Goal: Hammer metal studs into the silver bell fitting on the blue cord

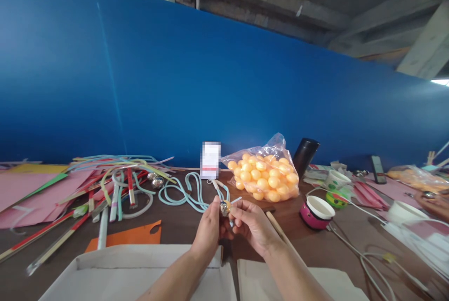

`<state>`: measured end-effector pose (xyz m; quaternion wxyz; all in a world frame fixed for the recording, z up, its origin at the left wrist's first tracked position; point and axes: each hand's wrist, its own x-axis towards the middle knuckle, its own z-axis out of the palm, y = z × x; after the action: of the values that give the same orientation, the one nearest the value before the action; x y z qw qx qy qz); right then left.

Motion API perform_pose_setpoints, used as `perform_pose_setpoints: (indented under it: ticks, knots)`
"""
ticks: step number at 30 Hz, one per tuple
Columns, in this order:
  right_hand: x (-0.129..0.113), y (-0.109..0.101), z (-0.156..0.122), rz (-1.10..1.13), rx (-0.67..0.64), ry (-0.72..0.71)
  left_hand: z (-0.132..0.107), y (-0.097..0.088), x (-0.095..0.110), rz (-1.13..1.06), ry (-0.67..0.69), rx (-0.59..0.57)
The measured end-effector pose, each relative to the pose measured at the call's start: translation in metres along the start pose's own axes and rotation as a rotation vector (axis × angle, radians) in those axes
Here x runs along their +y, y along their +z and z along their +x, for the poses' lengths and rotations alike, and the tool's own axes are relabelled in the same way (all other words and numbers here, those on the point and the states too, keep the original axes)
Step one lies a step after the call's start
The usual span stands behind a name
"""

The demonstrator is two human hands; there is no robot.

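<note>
In front of me, above the table, my left hand (207, 227) and my right hand (255, 227) meet with fingers closed. Between the fingertips is a small shiny silver ball (224, 208), with a bit of yellow at its right side. My left hand grips the ball. The fingers of my right hand pinch close against it, and a small pale tip shows below them; its kind is unclear. Just beyond the hands lies a light blue cord (175, 202) in loops. Behind it stands a white card (210, 157), partly blurred, with a clip below.
A clear bag of orange balls (264, 177) and a black bottle (306, 157) stand by the blue partition (210, 81). Tubes and sticks (131, 189) lie left; a pink-sleeved cup (317, 212) and white cables (365, 254) right. Another person's hand (433, 205) is far right.
</note>
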<state>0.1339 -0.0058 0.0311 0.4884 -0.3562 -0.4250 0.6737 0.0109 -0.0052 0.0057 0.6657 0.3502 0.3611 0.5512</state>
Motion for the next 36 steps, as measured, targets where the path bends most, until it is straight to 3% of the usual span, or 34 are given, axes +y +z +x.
perform_pose_setpoints:
  ticks: [11, 36]
  knots:
    - [0.0033, 0.0034, -0.0001, -0.081, 0.023, -0.004, -0.0023, 0.0033, 0.0031, 0.054, 0.011, 0.070]
    - [0.0066, 0.0064, -0.0020, -0.190, 0.067, -0.043, -0.0017, -0.0015, -0.0017, 0.092, 0.022, 0.088]
